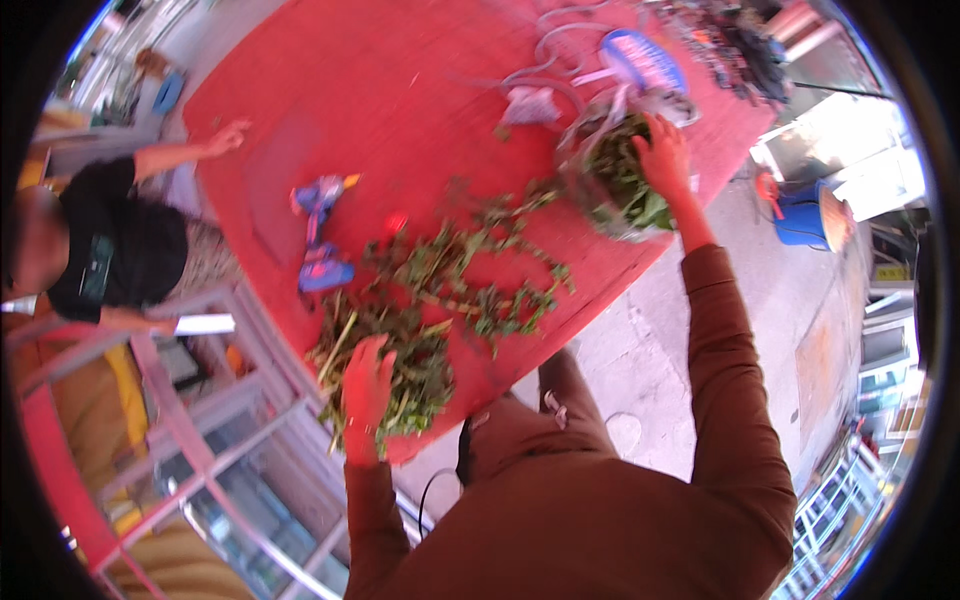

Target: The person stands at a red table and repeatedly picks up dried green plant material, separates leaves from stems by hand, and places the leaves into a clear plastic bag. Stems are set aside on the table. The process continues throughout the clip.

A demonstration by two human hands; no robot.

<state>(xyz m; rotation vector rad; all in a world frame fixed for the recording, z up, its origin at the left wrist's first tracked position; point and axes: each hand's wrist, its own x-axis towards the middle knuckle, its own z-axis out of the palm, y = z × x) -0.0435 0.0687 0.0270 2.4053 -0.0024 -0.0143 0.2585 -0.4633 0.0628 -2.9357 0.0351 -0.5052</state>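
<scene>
My left hand (pixel 366 392) lies on a heap of leafy green stems (pixel 415 375) at the near left part of the red table, its fingers slightly apart and open. Over to the right, my right hand (pixel 664 160) is at the mouth of a clear plastic bag (pixel 588 178), open, with its fingers spread over the leafy greens (pixel 622 170) inside. The palm side of that hand is hidden. Looser stems trail across the table between the heap and the bag.
The red table (pixel 350 80) carries a blue-and-grey cordless power tool (pixel 320 230), a blue paddle-shaped object (pixel 643 62) and a pale hose (pixel 545 50). Another person (pixel 120 235) stands at the left edge. A blue bucket (pixel 803 217) stands on the floor at right.
</scene>
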